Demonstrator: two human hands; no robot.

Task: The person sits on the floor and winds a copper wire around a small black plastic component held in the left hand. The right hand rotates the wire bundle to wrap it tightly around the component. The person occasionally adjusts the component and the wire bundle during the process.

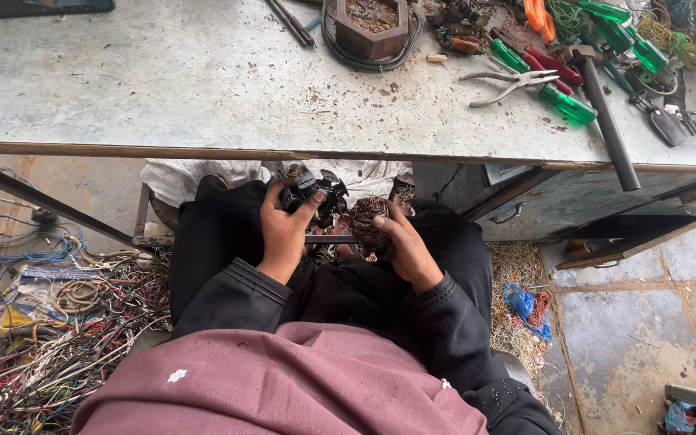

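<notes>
In the head view, our left grip (286, 229) was clenched around a small black motor part (313, 194), thumb pressed over its top, holding it in our lap just below the near edge of the table (163, 89). Our right grip (406, 248) was grasping a coppery wire winding (366, 223), which sat touching the black part on its right side. A thin dark rod (330, 239) ran level between the two hands, just under the winding; we could not tell which hand steadied it. Both sleeves were black, and a maroon garment (283, 387) covered our front.

On the table, near the far edge, stood a rusty hexagonal block (371, 24) ringed by a black cable (412, 36). Toward the far right corner lay green-handled screwdrivers (567, 105), a pair of metal pliers (513, 84) beside them, and a hammer with a long black handle (608, 125) that overhung the near edge. A bunch of keys (670, 121) lay close to the right edge.

On the floor (638, 322) to our left was a thick tangle of coloured wires (50, 338). To our right lay a pale heap of fine wire scraps (517, 282) with a blue and red coil (525, 304) on top, near a grey metal drawer (525, 205) under the table.
</notes>
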